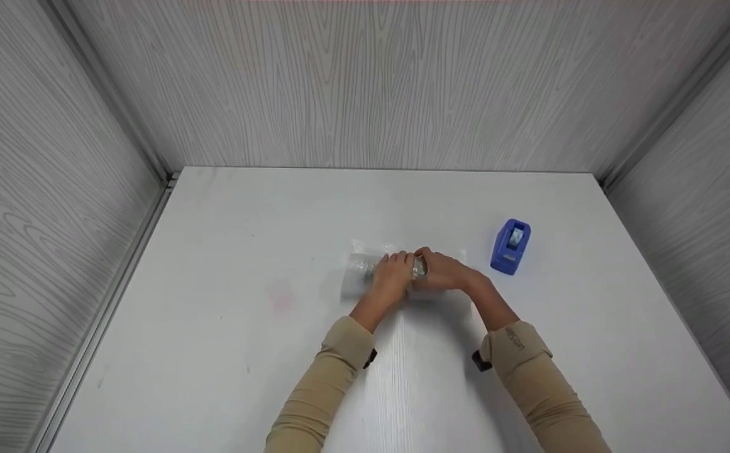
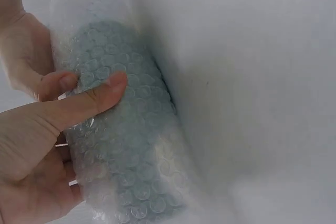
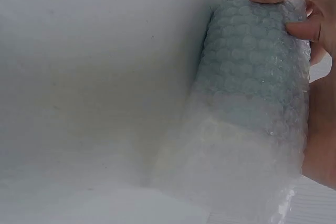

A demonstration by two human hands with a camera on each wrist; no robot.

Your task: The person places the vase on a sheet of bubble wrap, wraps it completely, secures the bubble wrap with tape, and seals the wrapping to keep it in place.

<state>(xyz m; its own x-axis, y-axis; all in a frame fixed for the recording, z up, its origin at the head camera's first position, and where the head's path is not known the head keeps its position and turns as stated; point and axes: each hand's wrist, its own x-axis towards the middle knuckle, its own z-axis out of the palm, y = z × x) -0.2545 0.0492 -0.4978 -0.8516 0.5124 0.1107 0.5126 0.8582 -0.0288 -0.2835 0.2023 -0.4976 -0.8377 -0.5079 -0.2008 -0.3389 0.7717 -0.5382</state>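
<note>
Head view: left of tape dispenser [image 1: 510,246], grips bubble wrap [image 2: 134,124] in curled fingers of left hand [image 1: 394,273] and right hand [image 1: 445,272]; looks mostly wound round greenish object [image 3: 241,56], untaped

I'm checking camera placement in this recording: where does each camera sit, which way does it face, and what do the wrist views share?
Head: worn on the head, facing forward and down at the table and blue tape dispenser; left hand, right hand and sleeves show.
Left wrist: worn there, facing the bubble wrap; parts of both hands show.
Right wrist: worn there, facing that wrap; parts of both hands show.
Wrist views share: the wrap and both hands.
</note>
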